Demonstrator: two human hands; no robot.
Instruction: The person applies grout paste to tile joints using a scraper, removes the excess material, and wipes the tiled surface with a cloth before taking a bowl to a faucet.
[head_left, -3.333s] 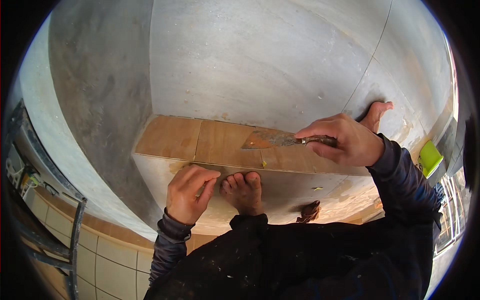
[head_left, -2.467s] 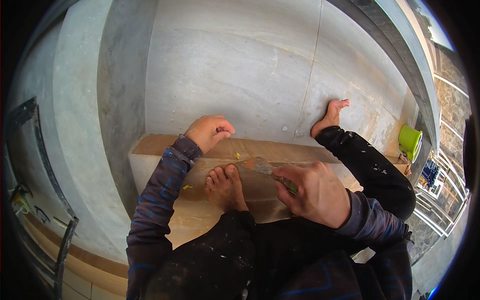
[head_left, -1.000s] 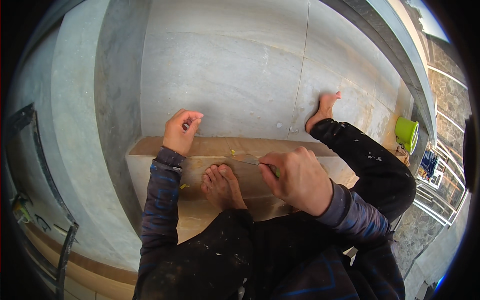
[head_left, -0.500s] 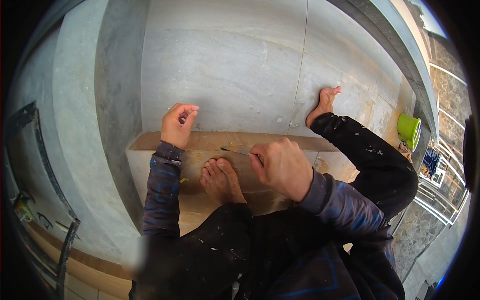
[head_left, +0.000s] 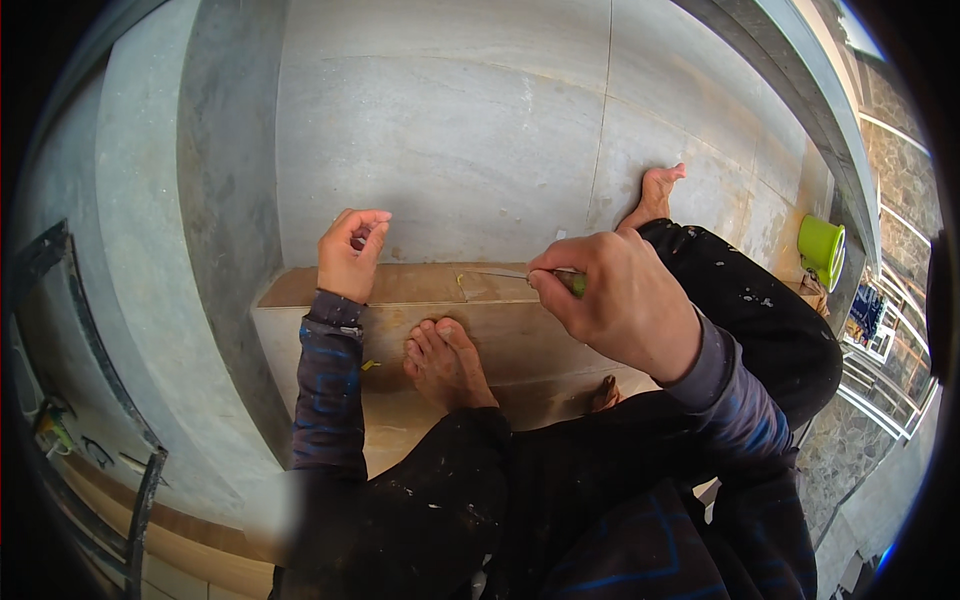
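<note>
Scraper [head_left: 515, 274], mid-frame in the head view: I see its slim blade nearly edge-on, its greenish handle (mostly covered) gripped by the right hand [head_left: 625, 305]. Left of centre, the left hand [head_left: 350, 255] curls loosely; I cannot tell if it holds anything.

Left hand [head_left: 350, 253] loosely curled, right hand [head_left: 622, 300] gripping

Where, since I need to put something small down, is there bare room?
Widest: the grey tile between dark wall, brown strip and right foot. Smaller: the strip's left end, between wall and left hand. Crowded: the strip's middle, where the right hand holds a trowel near a yellow scrap.
</note>
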